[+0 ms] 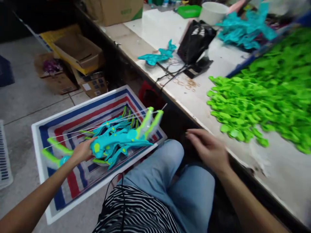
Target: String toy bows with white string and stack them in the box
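My left hand (pixel 84 151) grips a turquoise plastic toy figure (pixel 116 140) with lime-green spots and green limbs, held over a tray (pixel 40 136). Thin whitish strands stretch along the toy between its limb ends. Similar turquoise and green pieces lie beneath it in the tray, partly hidden. My right hand (pixel 210 150) hovers near the table edge above my knee, its fingers loosely bent, with nothing visible in them. On the table, a turquoise piece (pixel 157 57) rests by the edge.
A heap of green plastic pieces (pixel 243 106) covers the table's right side. Farther back are a black device (pixel 196 42) with cables, rubber bands (pixel 190 83), a turquoise pile (pixel 245 30) and a white tub (pixel 213 13). Cardboard boxes (pixel 77 48) stand on the floor at left.
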A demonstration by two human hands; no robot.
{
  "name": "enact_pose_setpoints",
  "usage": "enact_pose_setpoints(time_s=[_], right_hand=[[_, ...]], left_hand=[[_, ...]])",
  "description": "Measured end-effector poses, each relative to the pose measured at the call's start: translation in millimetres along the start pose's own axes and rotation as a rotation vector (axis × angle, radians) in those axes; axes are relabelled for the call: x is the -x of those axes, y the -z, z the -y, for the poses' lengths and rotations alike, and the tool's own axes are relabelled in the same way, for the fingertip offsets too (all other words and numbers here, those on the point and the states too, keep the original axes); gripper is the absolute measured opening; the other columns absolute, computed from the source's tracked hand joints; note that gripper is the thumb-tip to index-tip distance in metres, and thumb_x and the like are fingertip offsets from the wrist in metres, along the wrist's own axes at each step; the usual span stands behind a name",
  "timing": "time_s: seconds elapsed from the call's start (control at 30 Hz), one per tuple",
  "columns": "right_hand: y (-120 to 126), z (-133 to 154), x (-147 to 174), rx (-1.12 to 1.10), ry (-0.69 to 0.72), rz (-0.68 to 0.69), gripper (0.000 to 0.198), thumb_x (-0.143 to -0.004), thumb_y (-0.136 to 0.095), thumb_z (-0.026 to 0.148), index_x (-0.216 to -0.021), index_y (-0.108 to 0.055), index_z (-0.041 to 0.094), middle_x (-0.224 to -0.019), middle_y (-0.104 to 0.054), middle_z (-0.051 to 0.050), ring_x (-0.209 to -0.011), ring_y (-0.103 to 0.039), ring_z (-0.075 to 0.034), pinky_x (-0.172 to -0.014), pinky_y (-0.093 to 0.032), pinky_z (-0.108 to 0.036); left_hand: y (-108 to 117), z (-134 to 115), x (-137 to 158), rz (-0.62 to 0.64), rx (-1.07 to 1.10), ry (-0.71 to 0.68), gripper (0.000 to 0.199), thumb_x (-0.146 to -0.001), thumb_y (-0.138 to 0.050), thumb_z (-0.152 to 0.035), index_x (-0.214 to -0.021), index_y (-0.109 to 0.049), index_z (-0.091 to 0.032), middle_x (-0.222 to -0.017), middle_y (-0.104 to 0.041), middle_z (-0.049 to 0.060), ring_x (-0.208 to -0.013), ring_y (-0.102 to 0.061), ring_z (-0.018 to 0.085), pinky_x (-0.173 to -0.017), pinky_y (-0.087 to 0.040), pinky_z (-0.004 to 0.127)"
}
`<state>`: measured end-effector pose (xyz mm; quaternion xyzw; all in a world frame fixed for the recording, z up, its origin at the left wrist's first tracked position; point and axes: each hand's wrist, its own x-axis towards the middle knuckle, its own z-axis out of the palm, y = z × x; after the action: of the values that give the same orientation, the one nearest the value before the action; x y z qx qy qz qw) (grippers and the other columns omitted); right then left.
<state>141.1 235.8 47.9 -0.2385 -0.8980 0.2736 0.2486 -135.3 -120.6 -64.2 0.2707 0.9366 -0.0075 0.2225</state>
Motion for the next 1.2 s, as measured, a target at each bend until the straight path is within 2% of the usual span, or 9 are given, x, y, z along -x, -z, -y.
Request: enact_pose_setpoints(time_s=[0.07, 0.13, 0.23, 0.33, 0.4, 0.6, 0.87, 1.03, 1.2], right_hand=[[-69, -16, -35, -0.024, 0.056, 0.275, 0.021, -0.087, -0.052, 0.031, -0.094, -0.067, 0.018, -0.091, -0.071, -0.005, -0.082, -0.067, -0.017, -0.076, -0.055, -0.03], [-139, -35, -69, 0.057, 0.062, 0.476, 0.024, -0.086, -0.051, 0.026, -0.102, -0.066, 0.017, -0.104, -0.068, -0.009, -0.097, -0.065, -0.019, -0.086, -0.052, -0.033], [-227, -63, -116, 0.291, -0.013, 0.598, 0.046, -0.081, -0.053, 0.02, -0.127, -0.052, 0.01, -0.13, -0.054, -0.018, -0.119, -0.052, -0.026, -0.101, -0.042, -0.039], [-285, -94, -152, 0.495, -0.143, 0.609, 0.065, -0.082, -0.054, 0.022, -0.14, -0.033, 0.006, -0.139, -0.042, -0.024, -0.129, -0.042, -0.031, -0.106, -0.035, -0.044], [-308, -118, -164, 0.564, -0.196, 0.653, 0.069, -0.084, -0.053, 0.025, -0.144, -0.024, 0.004, -0.136, -0.044, -0.025, -0.125, -0.045, -0.032, -0.102, -0.037, -0.042], [-333, -171, -154, 0.705, -0.162, 0.663, 0.065, -0.092, -0.04, 0.025, -0.148, -0.012, 0.008, -0.121, -0.05, -0.025, -0.089, -0.061, -0.025, -0.07, -0.047, -0.032], [-333, -182, -148, 0.754, -0.088, 0.619, 0.071, -0.091, -0.043, 0.029, -0.148, -0.008, 0.006, -0.11, -0.053, -0.02, -0.085, -0.059, -0.025, -0.066, -0.048, -0.032], [-332, -180, -149, 0.77, -0.092, 0.617, 0.069, -0.091, -0.043, 0.029, -0.148, -0.011, 0.005, -0.111, -0.053, -0.021, -0.087, -0.059, -0.026, -0.068, -0.049, -0.033], [-331, -179, -150, 0.781, -0.106, 0.634, 0.068, -0.091, -0.041, 0.03, -0.147, -0.011, 0.004, -0.11, -0.052, -0.02, -0.089, -0.058, -0.026, -0.068, -0.048, -0.032]], left_hand=[[-14, 41, -20, 0.019, -0.022, 0.187, 0.058, -0.079, -0.051, -0.019, -0.136, -0.048, -0.025, -0.116, -0.067, 0.01, -0.101, -0.065, 0.032, -0.081, -0.051, 0.038], [-30, 64, -46, 0.035, -0.024, 0.3, 0.056, -0.083, -0.05, -0.025, -0.138, -0.044, -0.023, -0.118, -0.066, 0.013, -0.101, -0.065, 0.033, -0.081, -0.051, 0.042], [-57, 73, -98, 0.047, 0.008, 0.368, 0.056, -0.083, -0.051, -0.026, -0.138, -0.044, -0.023, -0.122, -0.064, 0.014, -0.103, -0.064, 0.033, -0.083, -0.051, 0.042], [-83, 69, -156, 0.084, 0.035, 0.371, 0.057, -0.082, -0.051, -0.023, -0.139, -0.043, -0.022, -0.124, -0.062, 0.015, -0.106, -0.063, 0.033, -0.084, -0.05, 0.043], [-101, 65, -192, 0.122, 0.042, 0.354, 0.057, -0.083, -0.049, -0.022, -0.139, -0.042, -0.022, -0.125, -0.062, 0.015, -0.108, -0.062, 0.034, -0.084, -0.05, 0.043], [-161, 58, -267, 0.199, 0.056, 0.303, 0.06, -0.08, -0.051, -0.018, -0.139, -0.042, -0.025, -0.13, -0.058, 0.013, -0.109, -0.061, 0.032, -0.086, -0.05, 0.041], [-224, 68, -308, 0.256, 0.095, 0.255, 0.059, -0.081, -0.052, -0.016, -0.139, -0.043, -0.019, -0.132, -0.057, 0.012, -0.113, -0.059, 0.03, -0.092, -0.047, 0.038], [-238, 73, -314, 0.261, 0.114, 0.193, 0.058, -0.08, -0.051, -0.012, -0.137, -0.044, -0.014, -0.131, -0.057, 0.014, -0.118, -0.056, 0.026, -0.1, -0.042, 0.034], [-228, 77, -320, 0.274, 0.129, 0.12, 0.054, -0.077, -0.058, -0.021, -0.131, -0.052, -0.019, -0.129, -0.06, 0.008, -0.117, -0.056, 0.023, -0.099, -0.042, 0.029]])
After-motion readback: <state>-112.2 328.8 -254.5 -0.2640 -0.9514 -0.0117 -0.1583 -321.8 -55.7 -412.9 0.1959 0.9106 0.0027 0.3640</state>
